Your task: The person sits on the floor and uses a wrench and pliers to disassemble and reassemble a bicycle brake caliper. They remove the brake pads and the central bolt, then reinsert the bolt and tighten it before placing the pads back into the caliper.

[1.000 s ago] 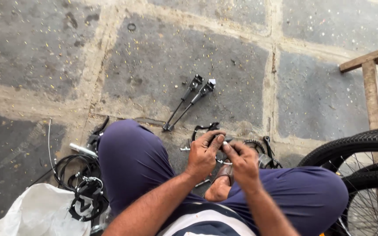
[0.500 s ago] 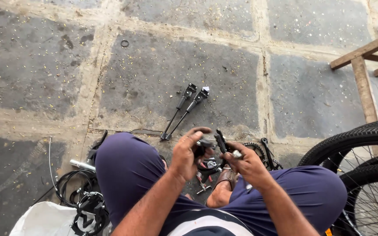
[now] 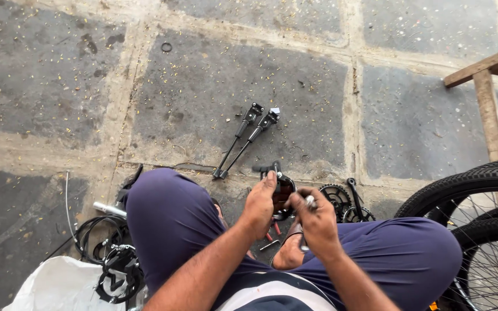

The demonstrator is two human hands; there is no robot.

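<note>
Hands: left hand [image 3: 260, 203] grips black bike part [image 3: 284, 185] | right hand [image 3: 317, 222] pinches small metal piece [image 3: 309, 201] beside it

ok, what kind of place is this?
Probably an outdoor spot for bicycle repair, on a paved stone floor. Bicycle wheels stand at the right, two kickstands and a crankset lie on the paving, and both hands work on a small black bike part.
</note>
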